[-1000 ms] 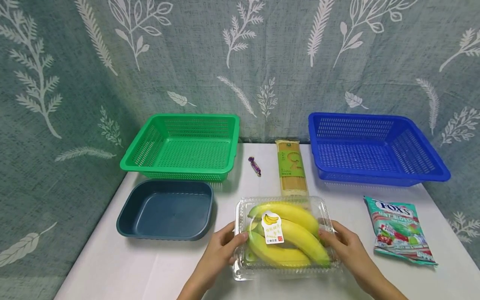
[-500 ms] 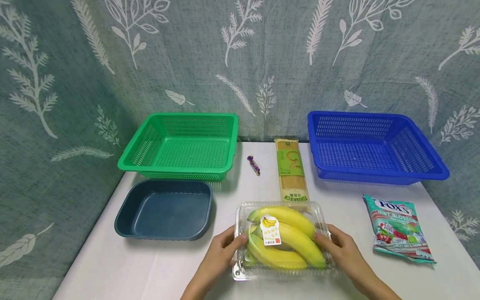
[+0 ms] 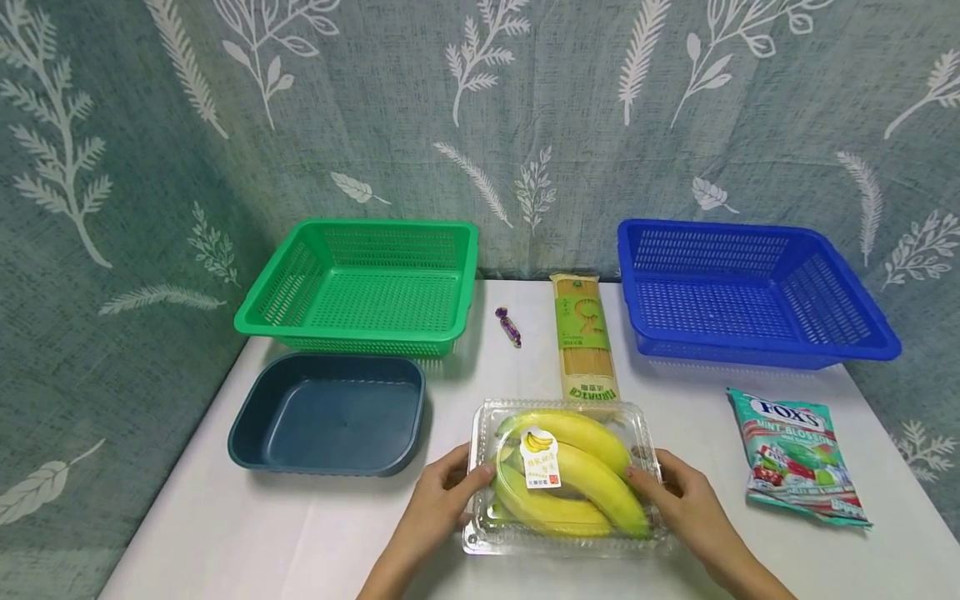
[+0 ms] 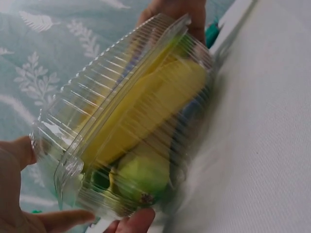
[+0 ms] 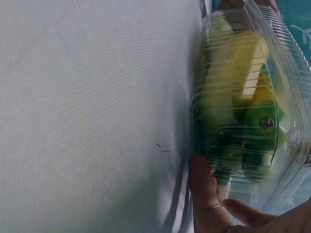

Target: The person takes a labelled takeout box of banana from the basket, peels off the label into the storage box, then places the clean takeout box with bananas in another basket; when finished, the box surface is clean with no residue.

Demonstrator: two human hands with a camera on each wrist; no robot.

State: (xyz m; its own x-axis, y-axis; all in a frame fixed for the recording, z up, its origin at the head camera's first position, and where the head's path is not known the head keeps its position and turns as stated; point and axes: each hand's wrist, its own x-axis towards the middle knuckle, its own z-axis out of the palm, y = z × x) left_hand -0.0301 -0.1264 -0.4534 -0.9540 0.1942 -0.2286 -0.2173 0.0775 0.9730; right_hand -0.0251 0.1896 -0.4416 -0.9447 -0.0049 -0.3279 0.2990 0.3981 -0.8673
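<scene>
Since a second ago we've eased the clear plastic box (image 3: 570, 546) of bananas (image 3: 596, 479) a touch toward us, so the lettering at the near end of the noodle pack (image 3: 585, 342) shows now. Our left hand (image 3: 442, 498) and right hand (image 3: 688, 498) grip the box's two sides, thumbs up top, but we honestly can't tell if it's touching the table (image 3: 300, 533) or just above. Dark blue tub (image 3: 330, 421) is off left, FOX'S bag (image 3: 798, 458) off right.
</scene>
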